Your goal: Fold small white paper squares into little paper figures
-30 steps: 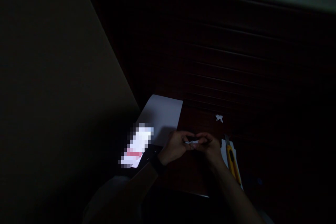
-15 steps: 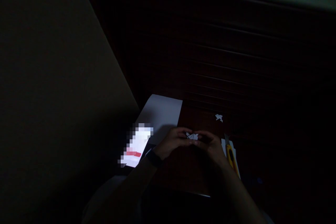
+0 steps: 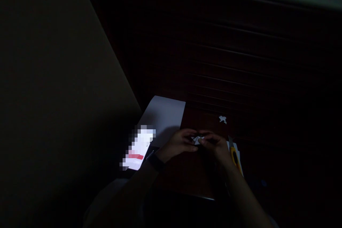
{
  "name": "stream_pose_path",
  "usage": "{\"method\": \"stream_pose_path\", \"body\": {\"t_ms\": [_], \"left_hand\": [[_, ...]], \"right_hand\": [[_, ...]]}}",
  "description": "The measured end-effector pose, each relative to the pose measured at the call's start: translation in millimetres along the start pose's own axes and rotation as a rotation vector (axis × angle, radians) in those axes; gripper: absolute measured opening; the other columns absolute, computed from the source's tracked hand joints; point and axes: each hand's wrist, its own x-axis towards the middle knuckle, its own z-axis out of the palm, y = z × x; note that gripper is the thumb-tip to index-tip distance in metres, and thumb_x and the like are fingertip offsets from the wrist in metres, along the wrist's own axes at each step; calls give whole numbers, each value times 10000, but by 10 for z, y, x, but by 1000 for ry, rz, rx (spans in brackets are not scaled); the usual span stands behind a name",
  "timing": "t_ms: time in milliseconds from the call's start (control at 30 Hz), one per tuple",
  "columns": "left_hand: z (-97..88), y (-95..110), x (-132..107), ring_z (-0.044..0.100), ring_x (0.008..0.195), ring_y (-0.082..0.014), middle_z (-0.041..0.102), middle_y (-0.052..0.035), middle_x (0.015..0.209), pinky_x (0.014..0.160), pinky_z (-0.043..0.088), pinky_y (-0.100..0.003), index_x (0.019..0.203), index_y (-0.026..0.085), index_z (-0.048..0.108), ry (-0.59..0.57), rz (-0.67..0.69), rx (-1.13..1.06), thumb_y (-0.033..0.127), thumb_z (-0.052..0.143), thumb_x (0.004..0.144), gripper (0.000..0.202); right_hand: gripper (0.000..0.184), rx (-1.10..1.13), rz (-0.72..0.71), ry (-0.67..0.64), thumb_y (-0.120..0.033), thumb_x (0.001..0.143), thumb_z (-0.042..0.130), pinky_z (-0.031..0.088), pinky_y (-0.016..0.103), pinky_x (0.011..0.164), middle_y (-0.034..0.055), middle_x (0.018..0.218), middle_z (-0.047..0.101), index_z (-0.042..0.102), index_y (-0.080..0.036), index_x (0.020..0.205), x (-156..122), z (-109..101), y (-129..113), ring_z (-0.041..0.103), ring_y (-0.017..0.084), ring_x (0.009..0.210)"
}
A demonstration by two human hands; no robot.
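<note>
Between my two hands is a small folded piece of white paper (image 3: 197, 140), with creases and a pointed shape. My right hand (image 3: 218, 149) pinches its right side, the thumb lying over the front. From the left, the fingers and thumb of my left hand (image 3: 176, 145) hold its other side; their exact contact is dim. A dark watch is on my left wrist. Beyond my right hand, a small folded white paper figure (image 3: 222, 119) lies on the dark table (image 3: 184, 181).
A large white sheet (image 3: 167, 112) lies at the left, with a lit phone screen (image 3: 141, 146), partly blurred out, in front of it. Right of my right hand, a yellow utility knife (image 3: 234, 156) rests on white paper (image 3: 239, 156). A wall rises at the left.
The folded paper has turned and now shows a more pointed face. My right thumb has moved onto its front, and my left thumb has dropped slightly lower, away from the fingers.
</note>
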Motion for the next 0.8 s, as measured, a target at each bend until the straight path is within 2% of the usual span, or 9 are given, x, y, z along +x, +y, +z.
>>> {"method": "stream_pose_path", "body": {"t_ms": [100, 167, 300, 600, 800], "left_hand": [[28, -21, 14, 580, 955, -195, 570, -100, 1171, 789, 473, -325, 1118, 197, 565, 71, 98, 88, 168, 776, 552, 604], [44, -39, 25, 588, 937, -194, 618, -90, 1088, 795, 470, -320, 1050, 175, 607, 76, 124, 136, 198, 766, 576, 501], [61, -53, 34, 617, 861, -191, 678, -69, 919, 778, 470, -317, 904, 149, 662, 83, 78, 166, 276, 728, 637, 303], [44, 38, -11, 616, 769, -171, 690, -49, 811, 690, 454, -275, 795, 159, 695, 98, 21, 147, 354, 674, 695, 220], [64, 90, -18, 610, 715, -158, 685, -37, 735, 660, 442, -256, 736, 158, 699, 90, 0, 135, 358, 631, 733, 212]], "right_hand": [[114, 95, 29, 71, -249, 617, 763, 439, 384, 842, 40, 1028, 643, 660, -200, 622, -9, 13, 23, 588, 232, 961], [130, 158, 82, 112, -259, 599, 774, 462, 372, 785, 34, 950, 667, 665, -201, 639, -8, 21, 63, 612, 224, 885], [187, 189, 193, 173, -286, 570, 791, 470, 312, 644, 21, 732, 684, 675, -192, 681, 1, 26, 136, 620, 188, 690], [207, 114, 235, 81, -317, 615, 768, 442, 272, 610, 17, 739, 682, 689, -190, 758, -34, 15, 34, 603, 167, 663], [244, -4, 198, 63, -368, 646, 741, 435, 262, 577, 27, 747, 674, 687, -182, 796, -11, -28, 68, 588, 162, 655]]}}
